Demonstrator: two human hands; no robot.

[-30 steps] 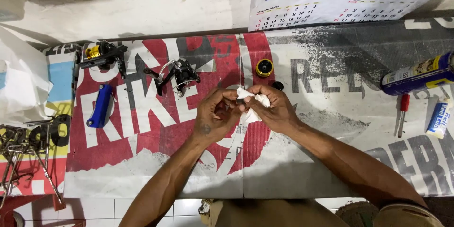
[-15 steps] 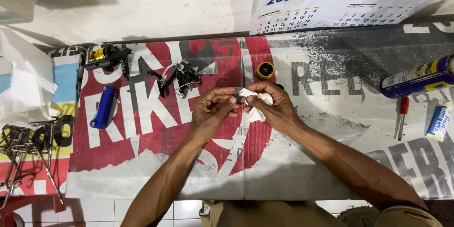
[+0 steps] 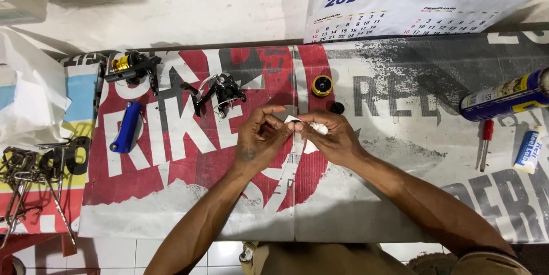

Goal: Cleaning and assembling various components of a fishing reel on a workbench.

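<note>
Hands meet over the middle of the printed banner (image 3: 189, 155) covering the bench. Left hand (image 3: 258, 140) curled, thumb and forefinger pinching toward the fingertips of the right; a small dark part seems caught between them, too small to identify. Right hand (image 3: 334, 137) closed on a crumpled scrap of white tissue (image 3: 311, 132), fingers pressed together around it. Tissue held clear of the banner, between both hands, probably so the part can be wiped without touching the grimy surface. Long axis of the tissue roughly left to right, one corner pointing toward the left hand; lower end hangs below the right fingers.

Beyond the hands, near but apart: black spinning reel body (image 3: 220, 93), gold-and-black spool (image 3: 322, 85), small black cap (image 3: 337, 107). Further left: second reel with gold spool (image 3: 132, 66), blue handle piece (image 3: 126, 127), white plastic bag (image 3: 28, 100), tangle of metal tools (image 3: 28, 175). Right side: spray can (image 3: 503, 96) lying on its side, red-handled screwdriver (image 3: 485, 143), small tube (image 3: 529, 150). Wall calendar (image 3: 412, 6) hangs behind the bench.
</note>
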